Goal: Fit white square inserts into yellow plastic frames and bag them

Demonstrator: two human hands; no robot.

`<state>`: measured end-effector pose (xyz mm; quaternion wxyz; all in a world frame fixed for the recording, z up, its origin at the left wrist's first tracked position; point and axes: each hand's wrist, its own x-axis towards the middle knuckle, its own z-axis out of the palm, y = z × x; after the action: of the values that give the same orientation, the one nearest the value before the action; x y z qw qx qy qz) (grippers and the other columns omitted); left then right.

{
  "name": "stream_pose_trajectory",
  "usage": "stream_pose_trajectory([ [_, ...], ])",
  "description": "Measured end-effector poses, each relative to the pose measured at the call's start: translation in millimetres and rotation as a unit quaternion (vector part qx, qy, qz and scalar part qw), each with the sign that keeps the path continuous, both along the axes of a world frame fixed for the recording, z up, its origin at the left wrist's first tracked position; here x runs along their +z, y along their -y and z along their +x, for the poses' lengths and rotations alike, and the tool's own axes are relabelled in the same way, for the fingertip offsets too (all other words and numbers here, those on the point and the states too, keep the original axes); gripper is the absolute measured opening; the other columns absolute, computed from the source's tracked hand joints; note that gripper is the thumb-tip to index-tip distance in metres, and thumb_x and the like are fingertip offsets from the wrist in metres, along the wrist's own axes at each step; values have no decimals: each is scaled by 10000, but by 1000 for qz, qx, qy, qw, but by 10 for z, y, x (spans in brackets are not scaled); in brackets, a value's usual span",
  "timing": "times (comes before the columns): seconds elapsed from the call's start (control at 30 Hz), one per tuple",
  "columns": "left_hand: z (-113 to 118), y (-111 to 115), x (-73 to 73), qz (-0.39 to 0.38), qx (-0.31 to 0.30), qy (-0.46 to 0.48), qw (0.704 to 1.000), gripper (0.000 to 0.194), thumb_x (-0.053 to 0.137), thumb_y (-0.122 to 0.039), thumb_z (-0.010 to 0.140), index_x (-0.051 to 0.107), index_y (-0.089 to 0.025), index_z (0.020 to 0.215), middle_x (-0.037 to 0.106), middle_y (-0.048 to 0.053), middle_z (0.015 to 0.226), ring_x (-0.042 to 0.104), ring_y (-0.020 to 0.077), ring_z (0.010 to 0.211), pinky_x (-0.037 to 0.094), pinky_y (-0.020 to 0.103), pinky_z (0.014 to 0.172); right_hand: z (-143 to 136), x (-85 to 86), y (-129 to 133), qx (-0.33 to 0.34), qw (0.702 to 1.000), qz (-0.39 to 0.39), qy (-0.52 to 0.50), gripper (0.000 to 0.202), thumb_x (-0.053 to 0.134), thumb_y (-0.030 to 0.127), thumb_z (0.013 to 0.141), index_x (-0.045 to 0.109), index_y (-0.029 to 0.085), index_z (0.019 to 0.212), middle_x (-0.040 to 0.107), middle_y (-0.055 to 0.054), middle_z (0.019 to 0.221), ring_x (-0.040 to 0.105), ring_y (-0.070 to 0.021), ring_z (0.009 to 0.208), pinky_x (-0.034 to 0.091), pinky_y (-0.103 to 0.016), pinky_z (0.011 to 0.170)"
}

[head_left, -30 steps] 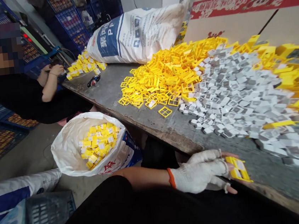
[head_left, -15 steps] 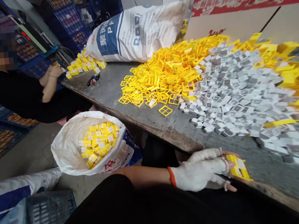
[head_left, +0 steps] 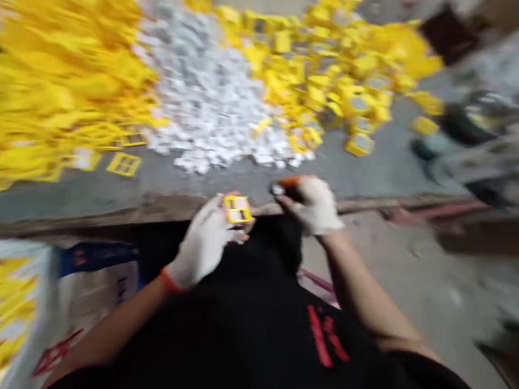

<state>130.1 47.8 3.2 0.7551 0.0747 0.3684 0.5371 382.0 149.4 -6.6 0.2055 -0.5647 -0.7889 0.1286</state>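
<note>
My left hand (head_left: 204,240), in a white glove with an orange cuff, holds a small yellow plastic frame (head_left: 237,209) with white pieces in some of its openings. It is just off the table's front edge. My right hand (head_left: 317,206), also in a white glove, is closed over that edge around a blurred orange tool (head_left: 289,181). The tool has a dark, roundish end (head_left: 276,189) pointing left; its exact kind does not show. A short gap separates the two hands. Beyond them lies a heap of small white-grey blocks (head_left: 212,94).
Empty yellow frames (head_left: 67,85) are piled on the left of the grey table (head_left: 166,189). Yellow pieces with grey faces (head_left: 356,104) are scattered on the right. An open white sack (head_left: 51,284) of yellow-and-white pieces stands at lower left. Blurred bags (head_left: 511,75) are at far right.
My view has swung right and down. My right hand with the orange tool is now in sight; the co-worker at left has gone out of view. My left hand still holds the yellow frame.
</note>
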Motion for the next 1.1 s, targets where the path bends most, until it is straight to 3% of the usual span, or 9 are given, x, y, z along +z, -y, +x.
stream_pose_trajectory([
  [0.1, -14, -142, -33, 27, -16, -53, 998, 525, 1029, -296, 843, 753, -225, 1284, 825, 51, 1132, 825, 229, 891, 618, 278, 668, 234, -290, -8, 0, 998, -4, -65, 449, 827, 430, 909, 832, 276, 1331, 897, -111, 1174, 815, -362, 1126, 646, -541, 1021],
  [0.2, 26, -148, 35, 43, -21, -84, 995, 576, 1068, -408, 790, 753, -223, 1235, 806, 59, 1119, 807, 244, 881, 586, 279, 616, 346, -367, 44, -33, 991, 8, -133, 395, 792, 399, 949, 804, 281, 1326, 881, -79, 1158, 801, -326, 1070, 638, -532, 1033],
  [0.4, 73, -165, 121, 41, -19, -85, 995, 434, 1004, -406, 857, 756, -208, 1154, 797, 75, 1096, 767, 226, 839, 555, 269, 595, 276, -241, 38, -55, 992, 1, -113, 266, 774, 331, 957, 831, 285, 1213, 848, -65, 1066, 784, -328, 1044, 610, -546, 1034],
  [0.63, 39, -160, 119, 39, -21, -92, 995, 358, 937, -397, 905, 736, -203, 1129, 756, 66, 1055, 755, 234, 827, 549, 281, 588, 138, -129, -157, -30, 999, -22, -35, 281, 787, 304, 1004, 871, 278, 1271, 865, -113, 1253, 776, -359, 1200, 581, -563, 1090],
  [0.87, 51, -139, 111, 31, -33, -100, 994, 337, 887, -319, 905, 723, -204, 1176, 764, 91, 1079, 747, 247, 852, 536, 292, 614, -123, -73, -410, 19, 998, -61, 25, 170, 777, 278, 1024, 911, 289, 1128, 894, -62, 1121, 790, -353, 1212, 563, -559, 1140],
  [1.1, 1, -115, 112, 20, -16, -95, 995, 232, 800, -256, 963, 755, -196, 1183, 777, 102, 1053, 738, 242, 824, 525, 300, 618, 35, -51, -308, -28, 996, -17, -79, 285, 694, 277, 1044, 837, 281, 1290, 873, -49, 1125, 789, -300, 1058, 589, -531, 1080],
])
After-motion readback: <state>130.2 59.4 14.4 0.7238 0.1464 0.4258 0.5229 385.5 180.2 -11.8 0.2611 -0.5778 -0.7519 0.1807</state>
